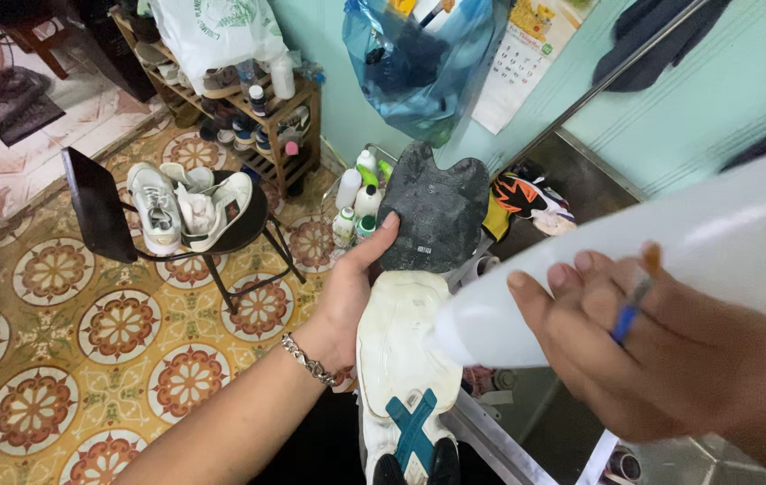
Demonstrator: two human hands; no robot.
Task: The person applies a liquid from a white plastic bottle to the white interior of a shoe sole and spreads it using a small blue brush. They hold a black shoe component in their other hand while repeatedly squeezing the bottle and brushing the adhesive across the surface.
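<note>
White plastic bottle (670, 260) sits tilted in my right hand (661, 359), fingers wrapped tight with a blue brush (632, 301) tucked between them, nozzle touching the sole of the shoe (405, 359) my left hand (347, 296) clasps upside down.

We count two hands (347, 296), one shoe (405, 368), one white bottle (634, 260), one brush (634, 292), one chair (122, 224) and one calendar (526, 63).
</note>
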